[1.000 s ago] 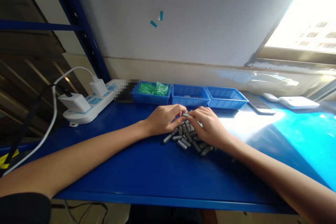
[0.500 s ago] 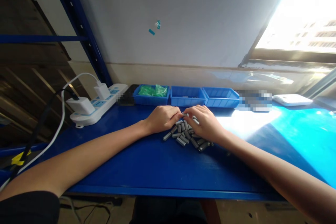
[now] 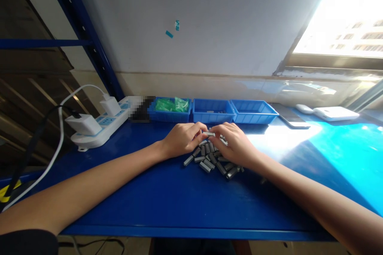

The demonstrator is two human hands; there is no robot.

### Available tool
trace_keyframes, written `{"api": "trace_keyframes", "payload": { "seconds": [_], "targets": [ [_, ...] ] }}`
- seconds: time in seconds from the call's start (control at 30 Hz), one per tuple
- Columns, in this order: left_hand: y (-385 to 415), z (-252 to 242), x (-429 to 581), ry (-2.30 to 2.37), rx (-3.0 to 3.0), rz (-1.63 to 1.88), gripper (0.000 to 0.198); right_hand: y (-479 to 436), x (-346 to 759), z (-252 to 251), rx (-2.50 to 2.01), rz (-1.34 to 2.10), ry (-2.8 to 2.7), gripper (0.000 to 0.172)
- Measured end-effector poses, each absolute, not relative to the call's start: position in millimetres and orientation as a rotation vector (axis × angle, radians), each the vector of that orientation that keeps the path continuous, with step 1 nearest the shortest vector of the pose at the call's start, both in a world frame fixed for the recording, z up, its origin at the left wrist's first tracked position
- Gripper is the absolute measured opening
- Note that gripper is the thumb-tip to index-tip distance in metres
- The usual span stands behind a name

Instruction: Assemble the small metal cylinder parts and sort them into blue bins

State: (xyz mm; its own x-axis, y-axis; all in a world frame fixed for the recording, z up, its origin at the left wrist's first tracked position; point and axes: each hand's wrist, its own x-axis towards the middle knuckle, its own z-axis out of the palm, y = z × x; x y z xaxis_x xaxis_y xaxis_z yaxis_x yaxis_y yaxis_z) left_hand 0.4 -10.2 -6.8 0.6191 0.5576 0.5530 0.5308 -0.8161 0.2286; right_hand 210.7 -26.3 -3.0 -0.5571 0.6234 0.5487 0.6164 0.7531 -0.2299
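Note:
Thumb and forefinger of my left hand point(image 3: 182, 139) pinch one end of a light metal hex standoff point(image 3: 209, 133), just above the table. The fingers of my right hand point(image 3: 235, 143) close on its other end. Another shiny metal piece point(image 3: 223, 140) shows beneath my right fingers; whether that hand holds it or it rests on the heap, I cannot tell. A loose heap of several grey hex standoffs point(image 3: 205, 166) lies on the blue table point(image 3: 167, 195) right under both hands, partly hidden by the right one.
Along the wall stand three blue bins: one with green plastic bags point(image 3: 170, 104), a middle bin point(image 3: 214, 117) with a few small parts, and a right bin point(image 3: 254, 118). A power strip point(image 3: 89, 137) with plugs sits left; a dark flat device point(image 3: 290, 116) and white box point(image 3: 336, 113) lie right.
The standoff between my hands shows more fully now, with the fingertips slightly farther apart. The view has shifted a little; the heap looks much the same.

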Motion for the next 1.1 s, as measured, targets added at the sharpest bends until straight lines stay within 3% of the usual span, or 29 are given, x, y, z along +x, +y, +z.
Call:
{"api": "trace_keyframes", "payload": {
  "seconds": [0.1,0.27,0.57,0.9,1.1],
  "targets": [
    [-8.7,-7.3,-0.2,0.938,2.796,0.973,0.024,-27.4,210.8,-3.0,-0.922,0.016,-2.312,0.019],
    [-7.1,-8.3,-1.0,0.882,2.806,0.954,0.028,-28.1,210.3,-1.2,-0.882,-0.037,-2.335,0.011],
    [-8.9,-7.1,0.5,0.878,2.761,0.952,0.022,-25.9,208.9,-0.5,-0.918,-0.016,-2.326,0.026],
    [-7.2,-8.3,-0.7,0.873,2.858,0.948,0.03,-29.1,207.5,-1.1,-0.91,-0.065,-2.315,0.011],
    [-8.6,-7.9,0.3,0.926,2.765,0.923,0.028,-25.6,207.6,-2.8,-0.937,-0.103,-2.317,0.024]
  ]
}}
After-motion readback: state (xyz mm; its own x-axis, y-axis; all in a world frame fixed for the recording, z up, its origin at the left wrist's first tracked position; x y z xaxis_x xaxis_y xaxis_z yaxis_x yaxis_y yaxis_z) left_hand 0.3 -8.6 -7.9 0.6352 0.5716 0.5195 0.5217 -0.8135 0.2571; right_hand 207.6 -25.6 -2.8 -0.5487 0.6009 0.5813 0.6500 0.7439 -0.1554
